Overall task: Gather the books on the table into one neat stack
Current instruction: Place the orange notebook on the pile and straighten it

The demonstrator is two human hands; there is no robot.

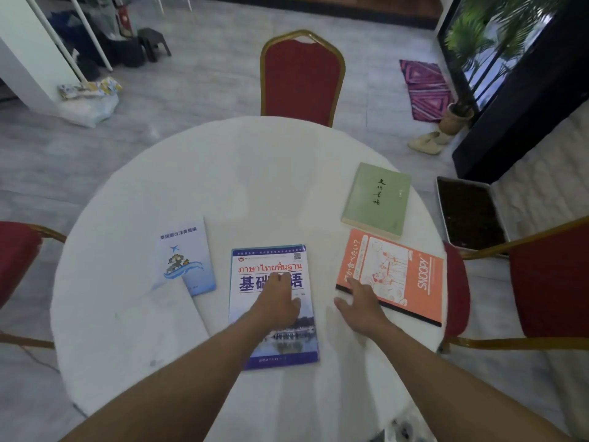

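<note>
Several books lie apart on a round white table [134,314]. A blue-and-white language book [271,339] lies in the near middle, and my left hand [279,301] rests flat on its cover, fingers spread. An orange Snoopy book [401,275] lies to its right; my right hand [361,306] is open with fingertips touching its near-left corner. A green book [377,199] lies behind the orange one. A small pale blue book [185,256] lies at the left.
Red chairs with gold frames stand at the far side [301,78], right [548,282] and left [16,253] of the table. A tray of soil [468,212] sits on the floor at the right, beside a potted plant [455,118].
</note>
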